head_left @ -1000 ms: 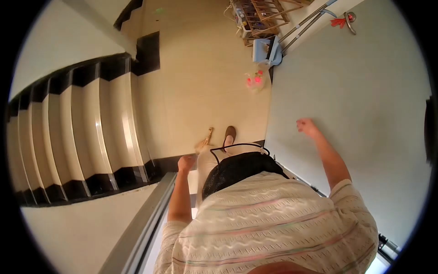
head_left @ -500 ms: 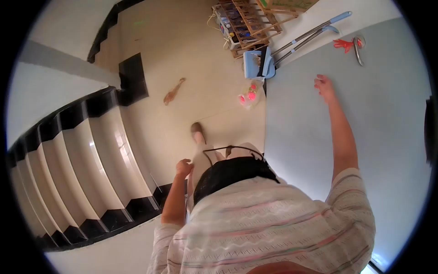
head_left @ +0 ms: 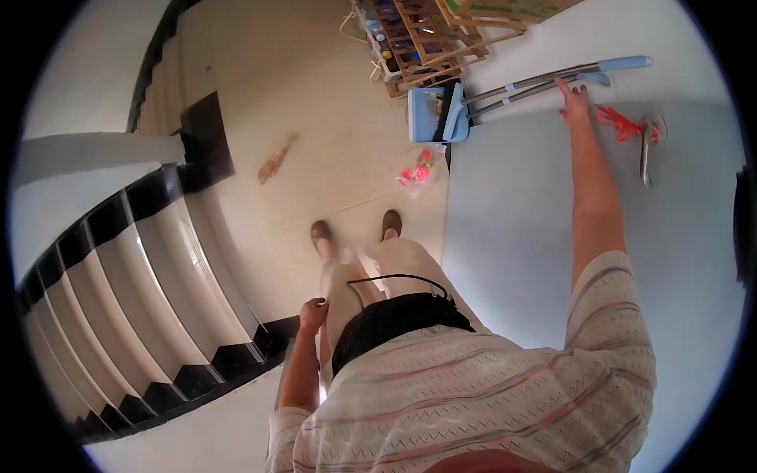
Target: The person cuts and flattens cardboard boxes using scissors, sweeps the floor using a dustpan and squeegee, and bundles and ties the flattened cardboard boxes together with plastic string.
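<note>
My right hand (head_left: 576, 104) reaches forward with its fingers apart, the index finger stretched toward the long grey poles of a broom and dustpan set. From this angle I cannot tell whether the fingertip touches a pole. The blue dustpan (head_left: 423, 116) stands on the floor, with the dark-bristled broom (head_left: 453, 118) against it. Their poles lean on the wall and end in blue grips, one of them the upper grip (head_left: 627, 63). Beside my thigh hangs my left hand (head_left: 313, 314), its fingers loosely curled, with nothing visible in them.
Right of me is a pale blue-grey door (head_left: 512, 205), with a red ribbon (head_left: 619, 124) on its metal handle (head_left: 646, 158). A clear bag with pink flowers (head_left: 422, 169) lies near the dustpan. Wooden racks (head_left: 430, 39) hold bottles. Stairs (head_left: 146, 284) run along the left; a brown stain (head_left: 276, 162) marks the floor.
My right hand has moved forward, up to the broom and dustpan poles. Both my shoes now show on the floor, where one was clearly visible before. My left hand stays by my thigh.
</note>
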Tool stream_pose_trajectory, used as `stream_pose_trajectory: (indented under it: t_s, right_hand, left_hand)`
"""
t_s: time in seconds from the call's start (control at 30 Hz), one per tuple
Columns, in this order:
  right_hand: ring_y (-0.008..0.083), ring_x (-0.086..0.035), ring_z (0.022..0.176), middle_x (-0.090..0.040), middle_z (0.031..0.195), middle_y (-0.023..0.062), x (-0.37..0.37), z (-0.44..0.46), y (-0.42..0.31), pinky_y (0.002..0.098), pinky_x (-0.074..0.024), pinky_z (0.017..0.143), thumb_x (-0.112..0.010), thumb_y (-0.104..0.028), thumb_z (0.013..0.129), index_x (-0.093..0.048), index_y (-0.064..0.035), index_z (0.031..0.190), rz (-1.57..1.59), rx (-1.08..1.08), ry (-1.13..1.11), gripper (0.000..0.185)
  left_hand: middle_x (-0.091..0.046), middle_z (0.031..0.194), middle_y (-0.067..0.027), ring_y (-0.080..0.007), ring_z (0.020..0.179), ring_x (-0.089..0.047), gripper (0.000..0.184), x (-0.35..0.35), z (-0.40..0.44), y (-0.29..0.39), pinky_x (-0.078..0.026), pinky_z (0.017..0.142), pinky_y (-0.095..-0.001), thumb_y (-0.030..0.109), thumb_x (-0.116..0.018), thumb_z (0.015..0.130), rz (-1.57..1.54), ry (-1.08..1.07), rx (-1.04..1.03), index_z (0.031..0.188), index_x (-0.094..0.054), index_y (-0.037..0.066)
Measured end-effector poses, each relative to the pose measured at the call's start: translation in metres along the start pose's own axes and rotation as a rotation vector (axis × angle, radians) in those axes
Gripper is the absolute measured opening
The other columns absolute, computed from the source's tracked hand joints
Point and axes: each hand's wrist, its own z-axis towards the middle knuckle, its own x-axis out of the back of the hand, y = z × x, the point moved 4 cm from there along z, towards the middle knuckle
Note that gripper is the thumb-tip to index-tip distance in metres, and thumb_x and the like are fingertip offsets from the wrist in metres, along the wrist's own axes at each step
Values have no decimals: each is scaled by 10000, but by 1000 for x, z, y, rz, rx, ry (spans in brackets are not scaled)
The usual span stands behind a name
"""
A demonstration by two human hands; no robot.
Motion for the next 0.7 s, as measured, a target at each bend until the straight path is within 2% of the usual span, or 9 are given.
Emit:
stream_pose_trajectory:
  t_s: [0.13, 0.23, 0.33, 0.43, 0.47, 0.5, 0.6, 0.67, 0.7]
  right_hand:
    - [172, -384, 1072, -469, 1190, 37, -17, 20, -8, 494, -354, 846, -805, -389, 561, -405, -77, 1230, 15, -7, -223, 840]
    - [157, -414, 1003, -474, 1092, 12, -24, 20, -11, 465, -386, 836, -806, -385, 557, -470, -79, 1111, 18, -1, -232, 717]
    - [180, -444, 1049, -481, 1144, 46, -26, 4, -21, 397, -440, 776, -794, -355, 594, -448, -65, 1156, -40, -14, -246, 722]
    - [142, -506, 773, -542, 900, 22, -24, -20, -33, 332, -479, 578, -813, -338, 566, -568, -62, 926, 5, 59, -172, 515]
    - [137, -513, 764, -544, 872, 21, -24, -32, -40, 323, -481, 564, -810, -318, 577, -571, -66, 901, 67, 63, -174, 475]
    - [133, -519, 756, -547, 844, 19, -23, -49, -50, 314, -484, 550, -807, -298, 588, -575, -69, 876, 130, 66, -182, 435]
    - [124, -530, 758, -553, 817, 25, -37, -120, -80, 292, -501, 534, -774, -252, 657, -566, -58, 867, 200, 96, -275, 353]
    - [123, -530, 751, -554, 816, 26, -55, -165, -86, 285, -505, 527, -763, -265, 679, -566, -52, 887, 238, 102, -340, 357]
    - [118, -527, 744, -553, 816, 26, -69, -188, -86, 282, -508, 528, -747, -280, 698, -565, -50, 905, 226, 122, -340, 359]
  left_hand:
    - [-658, 866, -137, -259, 850, -629, 389, -5, -14, 31, -476, 797, -338, 330, -585, 716, -7, 0, 71, 1012, -644, 83]
    - [-659, 858, -141, -255, 843, -630, 403, -4, -17, 45, -476, 794, -333, 314, -575, 703, -10, 18, 23, 1019, -637, 70]
    - [-658, 848, -144, -254, 829, -632, 414, 3, -20, 56, -476, 784, -337, 296, -566, 690, -64, 20, 20, 1022, -632, 58]
    - [-652, 882, -148, -270, 834, -625, 402, -2, -1, 41, -473, 785, -344, 293, -571, 692, -112, 33, -17, 1015, -635, 62]
    - [-649, 897, -148, -276, 842, -622, 398, 0, 2, 39, -472, 788, -345, 293, -574, 692, -157, 34, -5, 1014, -636, 66]
    - [-637, 940, -152, -298, 878, -606, 375, 12, -3, 59, -466, 797, -359, 297, -586, 706, 33, 39, -97, 1009, -640, 83]
    - [-622, 969, -164, -318, 908, -586, 335, 46, -13, 124, -456, 795, -381, 282, -580, 738, 111, 69, -278, 1004, -639, 87]
    - [-638, 942, -149, -217, 870, -603, 316, 80, -29, 199, -451, 784, -300, 211, -603, 760, -84, 62, -368, 1010, -629, 20]
    - [-635, 965, -133, -201, 883, -599, 341, 107, -46, 249, -446, 791, -291, 231, -603, 788, -91, -16, -525, 1033, -608, -6]
